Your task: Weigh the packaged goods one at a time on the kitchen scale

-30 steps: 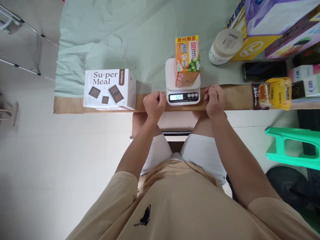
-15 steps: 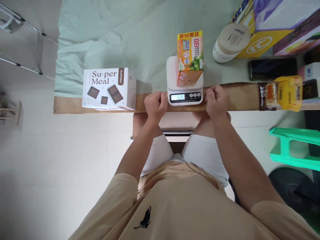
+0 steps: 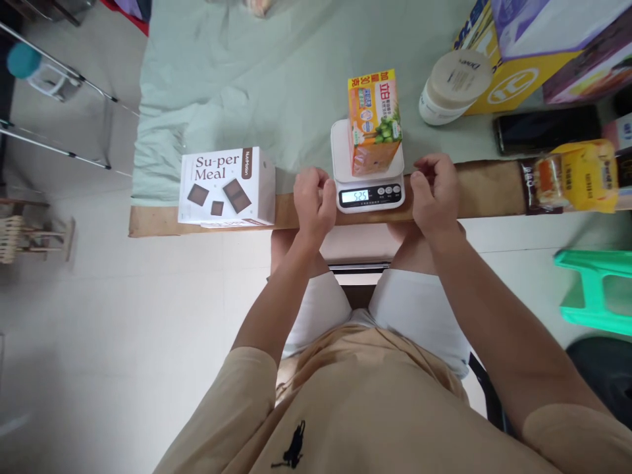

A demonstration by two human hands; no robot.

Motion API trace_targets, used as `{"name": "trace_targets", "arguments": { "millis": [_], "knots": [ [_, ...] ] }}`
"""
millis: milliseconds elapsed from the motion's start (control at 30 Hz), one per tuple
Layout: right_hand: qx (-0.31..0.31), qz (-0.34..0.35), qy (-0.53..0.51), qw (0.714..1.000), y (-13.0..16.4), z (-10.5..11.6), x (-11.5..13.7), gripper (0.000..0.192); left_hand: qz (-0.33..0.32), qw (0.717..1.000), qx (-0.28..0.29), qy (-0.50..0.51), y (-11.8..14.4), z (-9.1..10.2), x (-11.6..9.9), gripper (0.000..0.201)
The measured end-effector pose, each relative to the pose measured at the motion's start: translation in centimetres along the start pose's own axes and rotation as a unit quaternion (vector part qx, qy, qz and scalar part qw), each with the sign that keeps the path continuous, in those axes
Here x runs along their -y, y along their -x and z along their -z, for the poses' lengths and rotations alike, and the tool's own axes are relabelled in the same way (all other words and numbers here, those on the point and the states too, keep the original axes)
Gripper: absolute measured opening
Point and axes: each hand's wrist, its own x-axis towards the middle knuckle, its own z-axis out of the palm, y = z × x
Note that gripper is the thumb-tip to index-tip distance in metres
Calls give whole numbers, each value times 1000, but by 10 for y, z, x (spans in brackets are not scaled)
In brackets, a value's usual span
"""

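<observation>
the orange and yellow carton point(image 3: 374, 122) already stands upright on the platform of the small white kitchen scale point(image 3: 368, 172), and the display at the scale's near edge is lit and shows 525, so i'd say the weighing of this one is as good as done; the number looks readable from where the person sits

both hands are off the carton. the left hand point(image 3: 314, 201) sits curled into a loose fist on the brown front edge of the table point(image 3: 478, 191), just beside the scale's left side, holding nothing. the right hand point(image 3: 434, 192) is curled the same way just beside the scale's right side, fingers folded in, nothing in it either. i can't tell whether either hand is actually touching the scale's casing

off to the left, near the table edge, stands a white box marked su-per meal point(image 3: 227, 187), well apart from the scale. to the right there is a white round jar point(image 3: 454, 85) lying tilted on the pale green cloth point(image 3: 237, 72), a dark phone point(image 3: 546, 128), a yellow snack packet point(image 3: 575, 174) over the table's edge, and a stack of bigger boxes point(image 3: 543, 39) at the far corner

judging by how things lie, the carton still has to come off the scale, and the packets and jar on the right look untouched so far
</observation>
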Motion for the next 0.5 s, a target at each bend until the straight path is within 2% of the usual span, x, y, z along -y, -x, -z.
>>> {"name": "trace_targets", "arguments": {
  "millis": [100,233,333,433,500],
  "knots": [
    [23,20,-14,999,-4,-10,16,31,4,998,-1,66,-15,-14,-9,51],
    [85,-9,-65,994,-17,-33,24,58,17,976,81,202,-33,-44,-18,52],
    [132,-39,-121,983,-23,-47,27,69,34,956,123,265,-37,-60,-22,44],
    [178,-45,-180,966,-18,-52,40,77,55,952,123,276,-33,-58,-25,37],
    [189,-37,-186,963,-10,-52,54,82,40,964,108,241,-31,-43,-29,40]
  ]
}}
